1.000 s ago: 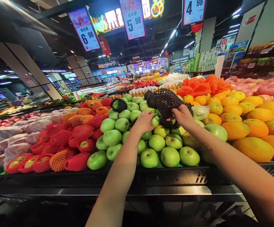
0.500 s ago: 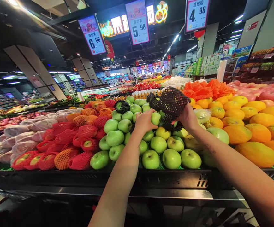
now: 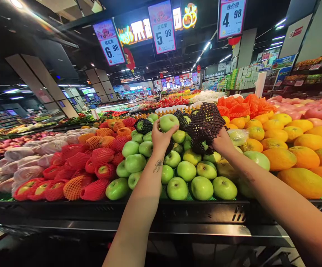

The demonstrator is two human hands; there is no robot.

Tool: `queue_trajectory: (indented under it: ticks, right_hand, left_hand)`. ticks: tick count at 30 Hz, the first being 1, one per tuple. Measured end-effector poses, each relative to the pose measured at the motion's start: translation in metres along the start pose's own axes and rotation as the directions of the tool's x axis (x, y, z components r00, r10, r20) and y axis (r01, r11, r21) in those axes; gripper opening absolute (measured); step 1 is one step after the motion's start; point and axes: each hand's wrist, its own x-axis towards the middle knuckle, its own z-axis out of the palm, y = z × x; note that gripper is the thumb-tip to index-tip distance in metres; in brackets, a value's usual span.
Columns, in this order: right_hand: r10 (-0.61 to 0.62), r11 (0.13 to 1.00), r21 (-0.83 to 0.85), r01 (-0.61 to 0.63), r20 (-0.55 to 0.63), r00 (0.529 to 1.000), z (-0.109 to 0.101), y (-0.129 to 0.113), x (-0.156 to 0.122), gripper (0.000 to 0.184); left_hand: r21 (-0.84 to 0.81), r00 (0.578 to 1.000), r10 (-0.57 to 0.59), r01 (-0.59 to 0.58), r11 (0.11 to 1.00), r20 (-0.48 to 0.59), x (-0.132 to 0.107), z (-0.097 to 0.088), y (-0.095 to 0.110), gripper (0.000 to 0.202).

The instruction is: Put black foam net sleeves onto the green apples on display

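My left hand [image 3: 162, 139] is wrapped round a green apple [image 3: 168, 122], raised a little over the pile with its top facing me. To the right, my right hand [image 3: 221, 140] is closed on a bunch of black foam fruit nets [image 3: 207, 120], which hang over the apples and hide some of them. Its fingertips are mostly behind the nets. Beneath both hands lie loose green apples [image 3: 188, 170] in a black crate [image 3: 205, 209]. A netted apple [image 3: 143, 126] rests at the back left of the pile.
Left of the apples are fruits in red and orange nets [image 3: 94, 159], then plastic-wrapped fruits [image 3: 30, 159]. Oranges [image 3: 283, 148] and a bundle of orange nets [image 3: 244, 105] lie to the right. Price signs [image 3: 161, 27] hang overhead. A metal edge [image 3: 200, 228] runs along the front.
My left hand has lifted and turned, bringing the green apple up and left out of the pile. The black nets in my right hand have sunk slightly and spread out.
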Motion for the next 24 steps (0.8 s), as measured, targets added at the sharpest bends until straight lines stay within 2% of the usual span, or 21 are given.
queue_trajectory:
  ticks: [2, 3, 6, 9, 12, 15, 17, 22, 24]
  right_hand:
    - [0.014, 1.000, 0.005, -0.014, -0.003, 1.000, -0.002, -0.001, 0.000, 0.023]
    - [0.023, 1.000, 0.004, -0.023, 0.015, 1.000, -0.002, -0.002, 0.000, 0.024]
    - [0.009, 1.000, -0.013, -0.008, 0.119, 0.993, -0.002, -0.003, -0.001, 0.031]
    - [-0.048, 0.997, -0.048, 0.062, 0.255, 0.966, 0.002, -0.002, -0.002, 0.032]
    - [-0.123, 0.984, -0.079, 0.160, 0.350, 0.929, 0.005, -0.002, -0.002, 0.031]
    - [-0.176, 0.976, -0.056, 0.212, 0.378, 0.909, 0.007, -0.001, -0.002, 0.028]
    - [-0.204, 0.971, -0.048, 0.235, 0.348, 0.915, 0.007, 0.000, -0.002, 0.025]
    - [-0.227, 0.953, -0.150, 0.264, 0.230, 0.946, 0.004, 0.003, -0.003, 0.026]
    - [-0.250, 0.940, -0.178, 0.291, 0.220, 0.943, 0.003, 0.004, -0.004, 0.026]
  left_hand:
    - [-0.154, 0.995, -0.082, 0.071, 0.985, -0.065, 0.001, 0.000, 0.006, 0.055]
    - [-0.223, 0.990, -0.129, 0.113, 0.968, -0.055, 0.000, 0.000, 0.010, 0.051]
    - [-0.377, 0.971, -0.231, 0.234, 0.896, 0.054, -0.002, 0.000, 0.023, 0.045]
    - [-0.456, 0.959, -0.233, 0.283, 0.844, 0.163, -0.006, 0.001, 0.032, 0.046]
    - [-0.458, 0.946, -0.203, 0.302, 0.836, 0.254, -0.010, 0.003, 0.036, 0.048]
    - [-0.433, 0.931, -0.206, 0.326, 0.840, 0.300, -0.014, 0.007, 0.035, 0.049]
    - [-0.413, 0.916, -0.204, 0.344, 0.843, 0.346, -0.016, 0.010, 0.033, 0.047]
    - [-0.304, 0.831, -0.241, 0.430, 0.850, 0.502, -0.022, 0.013, 0.027, 0.041]
    - [-0.268, 0.824, -0.230, 0.411, 0.871, 0.518, -0.023, 0.011, 0.026, 0.044]
